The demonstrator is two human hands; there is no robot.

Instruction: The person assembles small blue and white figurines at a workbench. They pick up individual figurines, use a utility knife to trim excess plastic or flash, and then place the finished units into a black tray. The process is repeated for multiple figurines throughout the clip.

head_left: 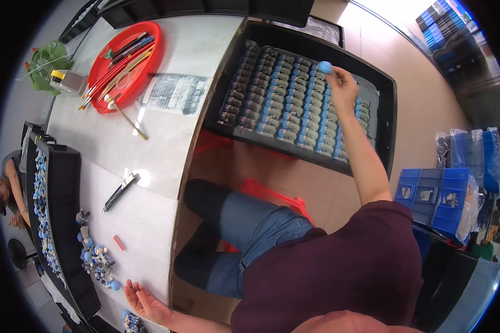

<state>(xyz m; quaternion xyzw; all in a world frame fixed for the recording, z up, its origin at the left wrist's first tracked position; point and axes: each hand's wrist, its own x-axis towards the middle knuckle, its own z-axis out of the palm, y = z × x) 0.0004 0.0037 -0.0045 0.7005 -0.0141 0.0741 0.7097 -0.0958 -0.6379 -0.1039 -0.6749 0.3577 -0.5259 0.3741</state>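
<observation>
My right hand point(343, 89) reaches out over a large black crate point(391, 116) and pinches a small figurine with a round blue head point(325, 67); the rest of the figurine is mostly hidden by my fingers. Rows of small blue-and-grey figurines point(290, 108) fill the crate beneath it, with darker ones on the left side. My left hand point(144, 302) rests palm up at the table's near part, fingers loosely spread and holding nothing. Just beyond its fingertips lies a loose cluster of blue-headed figurines point(97, 258). A small red block point(119, 242) is close to that cluster.
On the white table point(166, 139) are a black pen-like tool point(120, 191), a red tray point(157, 41) of brushes and a green fan point(45, 64). A long black bin point(61, 183) of figurines borders the left, beyond which someone sits. Blue bins point(433, 194) stand right.
</observation>
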